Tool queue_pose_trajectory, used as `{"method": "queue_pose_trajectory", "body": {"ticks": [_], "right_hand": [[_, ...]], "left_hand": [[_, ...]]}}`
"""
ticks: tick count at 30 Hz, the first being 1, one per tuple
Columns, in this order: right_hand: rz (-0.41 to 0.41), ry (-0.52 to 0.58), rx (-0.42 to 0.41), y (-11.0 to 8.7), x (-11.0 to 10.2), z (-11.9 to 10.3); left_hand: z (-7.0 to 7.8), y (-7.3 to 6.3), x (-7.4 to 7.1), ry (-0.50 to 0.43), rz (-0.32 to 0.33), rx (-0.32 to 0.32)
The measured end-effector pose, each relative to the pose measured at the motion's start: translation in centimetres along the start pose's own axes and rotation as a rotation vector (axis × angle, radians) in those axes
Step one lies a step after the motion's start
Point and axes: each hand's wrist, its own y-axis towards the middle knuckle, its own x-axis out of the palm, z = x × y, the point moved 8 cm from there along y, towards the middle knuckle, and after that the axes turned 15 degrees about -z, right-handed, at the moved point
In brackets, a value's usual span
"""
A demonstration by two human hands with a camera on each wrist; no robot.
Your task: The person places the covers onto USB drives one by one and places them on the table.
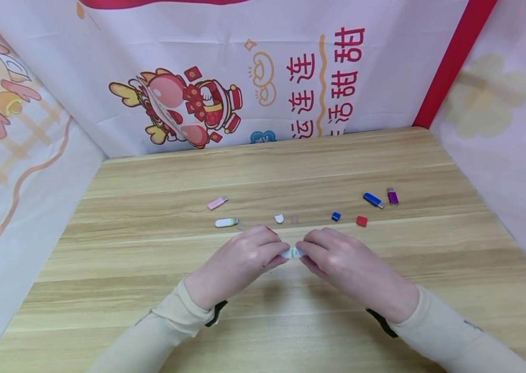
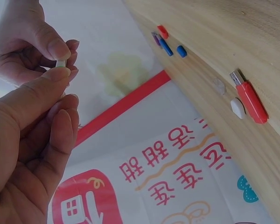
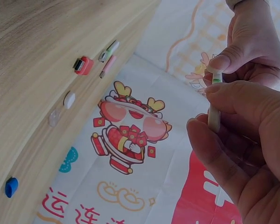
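Both hands meet over the front middle of the table, at a small white USB flash drive with a green band (image 1: 293,253). My left hand (image 1: 251,255) pinches its left end between thumb and fingers. The other end is in the pinch of my right hand (image 1: 339,256). In the right wrist view the white piece (image 3: 214,119) runs down past the right thumb, and its ends are partly covered by fingertips. A red USB flash drive (image 2: 252,102) with a bare metal plug lies on the table, mostly hidden behind the left hand in the head view.
Beyond the hands lie a pink drive (image 1: 217,202), another white-and-green drive (image 1: 225,223), a blue drive (image 1: 373,200) and a purple drive (image 1: 393,197). Loose caps sit between them: white (image 1: 279,218), clear (image 1: 294,219), blue (image 1: 336,216) and red (image 1: 361,221). Printed cloth walls surround the table.
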Motion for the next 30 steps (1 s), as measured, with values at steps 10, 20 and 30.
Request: {"method": "queue_pose_trajectory", "body": {"ticks": [10, 20, 30], "right_hand": [[0.0, -0.045, -0.014, 0.12, -0.16, -0.43], [-0.019, -0.067, -0.041, 0.19, -0.25, -0.76], [-0.019, -0.087, -0.06, 0.19, -0.28, -0.96]], "left_hand": [[0.22, -0.13, -0.29, 0.006, 0.011, 0.016], [0.48, -0.18, -0.45, 0.042, 0.022, 0.047], [0.76, -0.15, -0.52, 0.086, 0.032, 0.075]]}}
